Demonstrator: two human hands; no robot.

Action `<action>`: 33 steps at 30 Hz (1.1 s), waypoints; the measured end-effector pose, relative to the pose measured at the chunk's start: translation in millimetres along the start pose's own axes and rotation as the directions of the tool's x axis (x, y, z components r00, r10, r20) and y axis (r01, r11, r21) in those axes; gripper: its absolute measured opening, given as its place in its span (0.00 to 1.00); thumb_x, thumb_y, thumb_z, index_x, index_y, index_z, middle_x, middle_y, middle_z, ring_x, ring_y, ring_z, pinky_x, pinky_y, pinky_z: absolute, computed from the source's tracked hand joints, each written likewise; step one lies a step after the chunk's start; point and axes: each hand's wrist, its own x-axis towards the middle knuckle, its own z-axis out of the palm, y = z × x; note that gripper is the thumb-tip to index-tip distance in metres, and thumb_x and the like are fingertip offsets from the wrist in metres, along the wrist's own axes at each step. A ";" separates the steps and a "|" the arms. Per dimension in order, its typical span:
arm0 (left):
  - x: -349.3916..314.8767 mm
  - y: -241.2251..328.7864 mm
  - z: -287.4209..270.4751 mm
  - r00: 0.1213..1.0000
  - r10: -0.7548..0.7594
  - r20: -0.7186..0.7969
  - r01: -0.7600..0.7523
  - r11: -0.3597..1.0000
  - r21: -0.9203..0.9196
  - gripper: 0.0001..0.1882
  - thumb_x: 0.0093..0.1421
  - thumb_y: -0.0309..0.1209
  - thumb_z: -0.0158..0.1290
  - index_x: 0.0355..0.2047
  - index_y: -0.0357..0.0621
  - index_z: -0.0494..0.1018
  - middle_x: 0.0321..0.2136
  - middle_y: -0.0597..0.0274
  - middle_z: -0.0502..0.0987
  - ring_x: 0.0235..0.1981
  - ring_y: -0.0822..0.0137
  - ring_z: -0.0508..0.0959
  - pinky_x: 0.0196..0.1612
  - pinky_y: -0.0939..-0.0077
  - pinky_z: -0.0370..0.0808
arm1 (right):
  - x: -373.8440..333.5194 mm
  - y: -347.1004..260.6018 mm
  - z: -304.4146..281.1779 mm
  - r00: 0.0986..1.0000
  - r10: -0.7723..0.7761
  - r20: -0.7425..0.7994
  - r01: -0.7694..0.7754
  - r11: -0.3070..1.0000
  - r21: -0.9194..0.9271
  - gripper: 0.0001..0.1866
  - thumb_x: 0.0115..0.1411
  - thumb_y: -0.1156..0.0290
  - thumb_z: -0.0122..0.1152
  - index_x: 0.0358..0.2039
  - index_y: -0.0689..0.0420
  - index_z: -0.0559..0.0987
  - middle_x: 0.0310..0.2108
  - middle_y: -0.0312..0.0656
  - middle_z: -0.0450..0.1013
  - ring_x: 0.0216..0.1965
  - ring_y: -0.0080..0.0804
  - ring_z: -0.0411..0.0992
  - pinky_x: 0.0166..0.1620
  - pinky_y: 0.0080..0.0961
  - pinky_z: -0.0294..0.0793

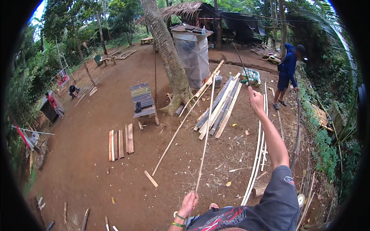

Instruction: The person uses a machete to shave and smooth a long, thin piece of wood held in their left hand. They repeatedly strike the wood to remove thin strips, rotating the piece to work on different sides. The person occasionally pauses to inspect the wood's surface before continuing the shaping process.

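Note:
My left hand, low in the middle with bands on its wrist, is closed around a long, thin bamboo strip. The strip slants up and away past a stack of split bamboo. My right hand is raised on an outstretched arm at the right, fingers closed. It grips a long, thin, dark tool pointing up and to the left; whether this is a blade or a rod I cannot make out. Another pale strip lies on the ground left of the one I hold.
Long pale strips lie to my right. A person in dark blue stands farther right, touching a dark pole. Short planks lie left, near a low bench. A tree trunk rises behind.

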 end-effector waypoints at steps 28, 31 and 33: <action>-34.5 44.7 -92.3 0.927 0.259 -0.270 -0.133 0.903 0.408 0.26 0.72 0.50 0.39 0.28 0.42 0.69 0.16 0.72 0.66 0.16 0.80 0.65 0.18 0.81 0.63 | -302.6 -179.2 91.5 0.382 -0.621 0.685 0.833 0.552 0.037 0.36 0.53 0.31 0.58 0.12 0.54 0.71 0.10 0.43 0.70 0.11 0.40 0.71 0.17 0.34 0.69; -33.1 50.4 -104.3 0.904 0.307 -0.297 -0.158 0.887 0.434 0.25 0.72 0.50 0.39 0.27 0.42 0.69 0.16 0.71 0.67 0.16 0.80 0.66 0.18 0.81 0.63 | -308.3 -198.9 101.5 0.420 -0.557 0.716 0.809 0.588 -0.017 0.36 0.54 0.32 0.58 0.12 0.55 0.73 0.10 0.43 0.70 0.12 0.40 0.72 0.17 0.36 0.69; -29.5 47.3 -118.7 0.906 0.303 -0.297 -0.151 0.884 0.442 0.25 0.72 0.50 0.40 0.27 0.42 0.69 0.16 0.71 0.67 0.16 0.80 0.66 0.18 0.81 0.63 | -325.7 -203.1 108.6 0.471 -0.516 0.715 0.754 0.656 -0.023 0.36 0.54 0.32 0.57 0.13 0.56 0.75 0.11 0.44 0.70 0.12 0.41 0.72 0.18 0.37 0.70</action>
